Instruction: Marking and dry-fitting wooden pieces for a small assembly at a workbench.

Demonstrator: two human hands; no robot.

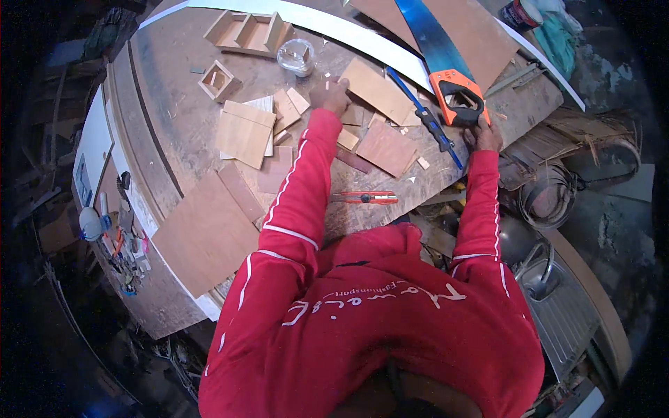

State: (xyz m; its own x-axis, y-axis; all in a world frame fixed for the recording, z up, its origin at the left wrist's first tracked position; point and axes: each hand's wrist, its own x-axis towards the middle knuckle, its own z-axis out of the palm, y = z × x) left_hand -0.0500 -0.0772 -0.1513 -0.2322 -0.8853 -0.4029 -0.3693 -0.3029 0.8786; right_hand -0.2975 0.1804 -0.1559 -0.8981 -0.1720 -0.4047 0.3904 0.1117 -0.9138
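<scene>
My left hand (329, 96) reaches onto the workbench among thin wood pieces. Its fingers are curled beside the corner of a light plywood panel (377, 90); what they hold, if anything, is hidden. At the right, my right hand (486, 134) has its fingers at the lower end of the handle of a handsaw (456, 94) with an orange and black grip and a blue blade. A blue bar tool with dark sliding parts (431, 124) lies between the saw and the plywood. Nearer to me lies a red utility knife (365, 198).
A divided wooden tray (245, 33), a small wooden box (219, 81) and a clear tub (296, 57) stand farther back. Cut wood pieces (246, 132) and a larger brown sheet (202, 233) lie leftward. Hand tools (124, 251) hang beyond the left edge; a metal sink (557, 306) sits right.
</scene>
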